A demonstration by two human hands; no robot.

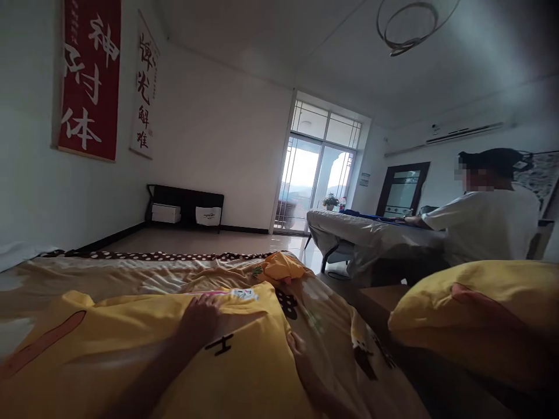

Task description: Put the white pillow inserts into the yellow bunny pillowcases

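Left hand [201, 317] is lying flat, open, smoothing the yellow cartoon-print quilt [131, 343]; right hand [301, 355] is pinching its edge, probably pulling next.

The left hand [201, 317] lies flat, fingers spread, on a yellow printed fabric quilt [131, 349] covering the bed. The right hand [301, 358] rests at the quilt's right edge. A plump yellow pillow [476, 302] sits to the right. A seated person in a white shirt [484, 224] faces a draped table [362, 233].
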